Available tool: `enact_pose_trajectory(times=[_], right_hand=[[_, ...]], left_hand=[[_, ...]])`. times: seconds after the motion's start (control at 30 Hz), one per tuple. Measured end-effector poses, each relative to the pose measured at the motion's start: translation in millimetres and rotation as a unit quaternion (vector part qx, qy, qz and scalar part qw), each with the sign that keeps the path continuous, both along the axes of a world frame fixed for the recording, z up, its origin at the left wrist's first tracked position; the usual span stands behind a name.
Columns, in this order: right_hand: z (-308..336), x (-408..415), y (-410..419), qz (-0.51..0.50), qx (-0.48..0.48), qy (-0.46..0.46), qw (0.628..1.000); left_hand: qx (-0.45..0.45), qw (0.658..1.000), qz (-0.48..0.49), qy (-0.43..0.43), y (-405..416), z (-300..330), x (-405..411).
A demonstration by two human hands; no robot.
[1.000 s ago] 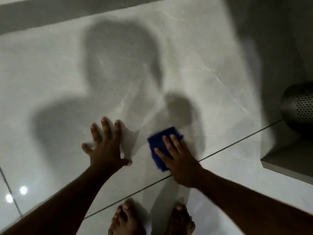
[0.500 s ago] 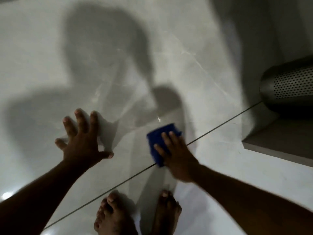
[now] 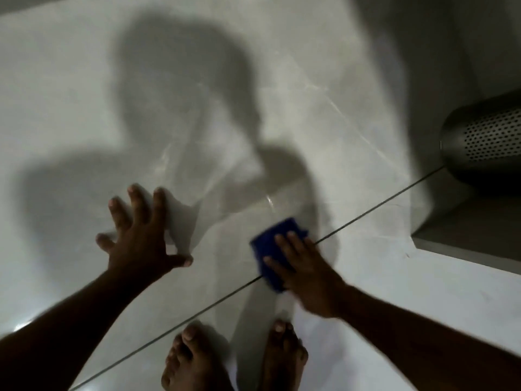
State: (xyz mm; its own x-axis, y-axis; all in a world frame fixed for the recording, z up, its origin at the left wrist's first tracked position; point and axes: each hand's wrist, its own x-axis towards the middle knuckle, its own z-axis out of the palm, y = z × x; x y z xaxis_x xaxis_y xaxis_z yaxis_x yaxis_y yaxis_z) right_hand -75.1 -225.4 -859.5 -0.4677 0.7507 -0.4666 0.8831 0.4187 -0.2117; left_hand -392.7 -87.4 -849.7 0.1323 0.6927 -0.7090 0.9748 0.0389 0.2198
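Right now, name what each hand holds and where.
Right hand presses the folded blue cloth flat, fingers over its near half; left hand, spread on the pale tiled floor, holds nothing.

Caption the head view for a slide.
Right hand presses a dark blue cloth on the glossy pale grey tiled floor at a dark grout line; left hand braces flat.

Blue cloth, grey-veined white tiles

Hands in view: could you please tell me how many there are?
2. The left hand rests spread on the tiled floor, left of centre; the right hand presses the blue cloth onto the floor, across the grout line. None seems hidden.
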Motion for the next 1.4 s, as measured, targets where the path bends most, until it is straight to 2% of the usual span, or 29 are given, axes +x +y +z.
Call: enact_pose_trajectory(times=[0.07, 0.1, 0.17, 0.2, 0.23, 0.27, 0.37, 0.43, 0.5, 0.53, 0.6, 0.63, 0.7, 0.73, 0.8, 0.87, 0.97, 1.03, 1.1, 1.17, 1.2, 1.23, 1.3, 1.4], right_hand=[[2, 44, 26, -0.073, -0.009, -0.04, 0.996], [-2, 48, 58, -0.153, -0.01, -0.072, 0.986], [-13, 19, 141, -0.364, 0.013, -0.067, 0.929], [-19, -5, 183, -0.423, 0.013, -0.04, 0.905], [-27, -34, 217, -0.413, 0.024, -0.024, 0.91], [-31, -65, 237, -0.36, 0.054, -0.017, 0.931], [-27, -120, 200, -0.18, 0.089, 0.031, 0.979], [-14, -95, 120, -0.057, 0.058, 0.045, 0.996], [0, -30, 59, 0.008, 0.02, 0.037, 0.999], [2, 6, 51, 0.005, 0.021, 0.02, 1.0], [1, 51, 76, -0.103, 0.013, -0.056, 0.993], [-4, 57, 102, -0.211, 0.009, -0.088, 0.973], [-10, 33, 163, -0.407, 0.021, -0.072, 0.91], [-14, 9, 183, -0.434, 0.033, -0.058, 0.898], [-19, -51, 190, -0.324, 0.081, -0.012, 0.943], [-15, -90, 143, -0.164, 0.082, 0.043, 0.982], [0, -46, 55, -0.015, 0.022, 0.056, 0.998], [6, 11, 46, -0.028, 0.045, 0.051, 0.997], [2, 41, 82, -0.148, 0.082, 0.009, 0.986], [-8, 27, 150, -0.318, 0.099, -0.027, 0.943], [-10, 7, 186, -0.371, 0.083, -0.023, 0.924], [-13, -18, 212, -0.375, 0.078, -0.02, 0.923], [-18, -70, 227, -0.287, 0.094, 0.003, 0.953], [-15, -98, 147, -0.058, 0.045, 0.045, 0.996]], left_hand=[[-0.003, 1.0, 0.001, 0.003, 1, -2, 1], [-0.008, 1.0, 0.005, 0.003, 2, -2, 3], [-0.015, 1.0, 0.005, -0.001, 3, 0, 4], [-0.016, 1.0, 0.002, -0.003, 3, -1, 3], [-0.013, 1.0, -0.003, -0.003, 3, -2, 2], [-0.011, 1.0, -0.006, -0.002, 2, -3, 2], [-0.01, 1.0, -0.011, 0.01, 2, 3, 2], [-0.009, 1.0, -0.009, 0.004, 1, 7, 2], [-0.01, 1.0, -0.005, -0.005, -1, 8, 3], [-0.009, 1.0, -0.004, -0.005, -2, 7, 2], [-0.012, 1.0, -0.004, 0.004, -1, 6, 3], [-0.014, 1.0, -0.005, 0.005, 0, 5, 3], [-0.011, 1.0, -0.009, 0.001, 0, 4, 5], [-0.01, 1.0, -0.012, 0.0, 0, 3, 5], [-0.011, 1.0, -0.01, 0.006, -2, 2, 3], [-0.008, 1.0, -0.015, 0.01, -2, 4, 2], [-0.003, 1.0, -0.013, 0.002, -2, 5, 1], [0.0, 1.0, -0.008, 0.005, -3, 4, 1], [0.001, 1.0, -0.007, 0.006, -2, 2, 2], [0.0, 1.0, -0.003, 0.005, -2, 0, 4], [0.002, 1.0, -0.003, 0.006, -2, -1, 4], [0.005, 1.0, -0.005, 0.009, -2, -1, 4], [0.01, 1.0, -0.01, 0.011, -4, -1, 3], [0.013, 1.0, -0.01, 0.009, -5, -1, 0]])
